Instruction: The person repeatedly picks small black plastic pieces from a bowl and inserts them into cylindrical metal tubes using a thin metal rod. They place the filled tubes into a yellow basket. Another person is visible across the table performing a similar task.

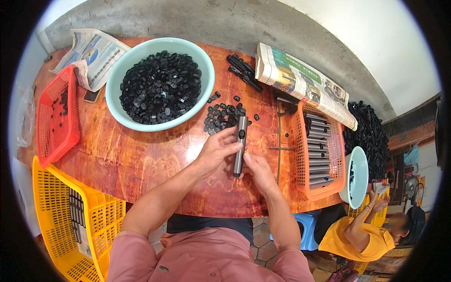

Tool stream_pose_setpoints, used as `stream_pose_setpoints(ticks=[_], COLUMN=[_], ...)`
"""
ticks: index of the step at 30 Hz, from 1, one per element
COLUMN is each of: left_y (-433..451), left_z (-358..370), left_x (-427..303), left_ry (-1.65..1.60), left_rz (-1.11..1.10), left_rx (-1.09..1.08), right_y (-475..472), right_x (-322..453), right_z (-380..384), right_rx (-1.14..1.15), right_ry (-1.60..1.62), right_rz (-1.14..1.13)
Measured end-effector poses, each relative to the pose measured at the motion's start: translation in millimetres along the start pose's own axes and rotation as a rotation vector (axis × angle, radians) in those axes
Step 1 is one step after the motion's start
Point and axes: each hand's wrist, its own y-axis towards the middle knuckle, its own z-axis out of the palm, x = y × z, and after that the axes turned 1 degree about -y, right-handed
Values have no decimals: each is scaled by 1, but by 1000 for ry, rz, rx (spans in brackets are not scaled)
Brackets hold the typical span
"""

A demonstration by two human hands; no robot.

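Observation:
A grey metal tube (pixel 239 160) with a black oval part on its upper face and a black lower end is held upright in the view, above the wooden table. My left hand (pixel 217 151) grips it around the middle, thumb across the front. Close against the tube's lower right side is my right hand (pixel 261 174); its fingers are partly hidden, so whether it grips the tube I cannot tell. Just beyond the tube's top lies a loose pile of small black oval plastic pieces (pixel 220 118) on the table (pixel 158 162).
A pale blue basin (pixel 205 95) holds many more black pieces. An orange basket (pixel 320 193) with similar tubes stands right, near a smaller basin (pixel 360 179). A red basket (pixel 53 151), yellow crate (pixel 53 211), newspapers (pixel 299 75) and black parts (pixel 243 68) surround. A co-worker (pixel 356 239) sits right.

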Motion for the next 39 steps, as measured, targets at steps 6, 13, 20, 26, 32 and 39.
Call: stream_pose_setpoints(ticks=[6,13,20,26,32,39], left_y=[-1,-1,0,-2,-3,-4], left_z=[-2,-2,-2,4,6,9], left_x=[0,0,0,2,6,9], left_ry=[-235,-207,-207,-163,-149,-119], left_rz=[-68,-84,-80,-85,-162,-109], left_rx=[27,-13,-20,-7,38,47], right_y=[-14,-8,-4,-8,6,4], right_x=[7,-5,5,19,11,11], right_z=[-25,-81,-72,-21,-4,-4], right_rx=[-573,-759,-752,-611,-499,-506], right_ry=[-1235,-1667,-1600,1,216,163], right_rz=[-554,-341,-665,-645,-629,-656])
